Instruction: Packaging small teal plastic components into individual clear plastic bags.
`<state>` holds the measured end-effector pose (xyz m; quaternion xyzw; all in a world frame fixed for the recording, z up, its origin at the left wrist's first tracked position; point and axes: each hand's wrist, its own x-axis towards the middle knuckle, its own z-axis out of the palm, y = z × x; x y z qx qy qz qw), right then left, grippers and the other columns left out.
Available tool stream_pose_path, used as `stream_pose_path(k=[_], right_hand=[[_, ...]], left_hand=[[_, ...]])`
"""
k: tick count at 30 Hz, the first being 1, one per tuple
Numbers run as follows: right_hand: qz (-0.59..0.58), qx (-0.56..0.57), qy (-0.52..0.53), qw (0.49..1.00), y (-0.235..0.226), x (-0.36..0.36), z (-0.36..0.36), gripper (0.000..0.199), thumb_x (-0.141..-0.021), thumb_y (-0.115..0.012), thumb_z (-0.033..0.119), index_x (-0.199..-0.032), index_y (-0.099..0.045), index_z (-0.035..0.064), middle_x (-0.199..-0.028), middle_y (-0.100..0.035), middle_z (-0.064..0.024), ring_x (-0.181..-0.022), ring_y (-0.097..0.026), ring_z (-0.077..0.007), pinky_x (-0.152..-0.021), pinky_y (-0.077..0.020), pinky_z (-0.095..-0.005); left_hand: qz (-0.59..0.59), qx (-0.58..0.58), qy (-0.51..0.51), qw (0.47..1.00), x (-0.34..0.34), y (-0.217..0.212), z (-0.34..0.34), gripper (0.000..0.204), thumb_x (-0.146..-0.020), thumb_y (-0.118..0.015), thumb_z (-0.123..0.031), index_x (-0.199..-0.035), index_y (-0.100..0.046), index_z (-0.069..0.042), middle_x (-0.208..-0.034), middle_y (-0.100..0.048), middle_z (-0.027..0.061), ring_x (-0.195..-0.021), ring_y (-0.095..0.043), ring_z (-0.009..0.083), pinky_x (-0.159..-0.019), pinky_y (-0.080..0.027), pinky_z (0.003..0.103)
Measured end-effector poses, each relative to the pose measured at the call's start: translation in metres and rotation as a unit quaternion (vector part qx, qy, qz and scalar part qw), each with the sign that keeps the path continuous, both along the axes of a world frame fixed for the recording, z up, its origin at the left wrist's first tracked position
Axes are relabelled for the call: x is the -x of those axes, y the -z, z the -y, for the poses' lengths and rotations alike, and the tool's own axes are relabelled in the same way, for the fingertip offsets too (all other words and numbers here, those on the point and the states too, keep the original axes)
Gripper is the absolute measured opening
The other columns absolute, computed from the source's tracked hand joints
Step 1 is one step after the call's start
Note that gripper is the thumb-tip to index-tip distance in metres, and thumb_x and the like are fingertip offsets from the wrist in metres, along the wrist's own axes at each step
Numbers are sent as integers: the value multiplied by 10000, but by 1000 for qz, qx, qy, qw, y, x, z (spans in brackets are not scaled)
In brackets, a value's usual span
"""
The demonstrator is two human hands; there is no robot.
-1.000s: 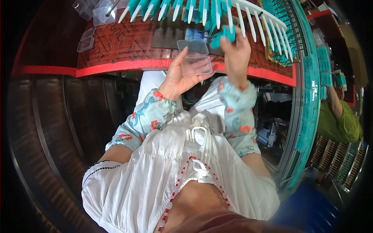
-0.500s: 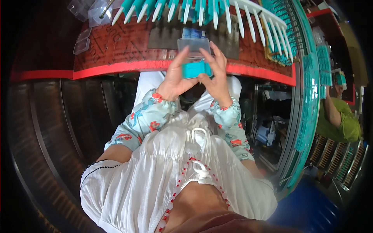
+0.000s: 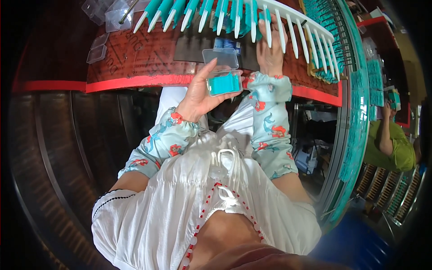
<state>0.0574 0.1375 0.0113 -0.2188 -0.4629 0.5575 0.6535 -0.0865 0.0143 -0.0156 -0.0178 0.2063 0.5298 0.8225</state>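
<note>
My left hand holds a small clear plastic box from its left side and beneath, thumb up along the side. Its hinged lid stands open on the far side. A row of thin teal plastic pieces lies packed inside. Farther out, my right hand reaches up to a white rack with long pointed prongs. Its fingers close around a prong that carries a small teal bunch; the prongs partly hide the fingertips. More teal pieces hang on the prongs to the left.
Several clear empty boxes lie at the far left of the red-edged table. A dark mat with a blue card lies beyond my left hand. Stacked teal pieces line the right side, where another person works.
My right hand has left the box and moved up and right to the rack. My left hand keeps the box, now tilted slightly, with its teal contents uncovered.
</note>
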Motion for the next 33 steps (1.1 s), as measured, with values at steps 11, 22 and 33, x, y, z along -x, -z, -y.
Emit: stream_pose_path(k=[11,22,33], right_hand=[[540,-147,-55,827,-36,-19,113,384,-635,-748,112,-983,-608,30,-960,-572,-84,-975,-503,-257,-855,-421,-326],[675,-268,54,686,2,-22,153,548,-850,-605,261,-1321,-478,13,-1350,-481,-154,-1245,-424,-363,-1043,-311,-470],[259,59,37,963,15,-44,134,349,-825,-659,-31,-1154,-545,-29,-1196,-598,-138,-1118,-552,-205,-884,-463,-280]], left_hand=[[-20,-36,59,997,-22,-7,13,589,-909,-492,-587,-1176,-546,-65,-1095,-623,79,-1016,-626,188,-846,-550,354],[0,20,27,999,-34,5,28,568,-892,-546,-564,-1197,-546,-85,-1142,-613,95,-1031,-621,219,-883,-538,389],[-33,33,72,996,-41,-8,29,841,-818,-456,-735,-1322,-432,-62,-1239,-546,189,-1091,-583,355,-940,-465,594]])
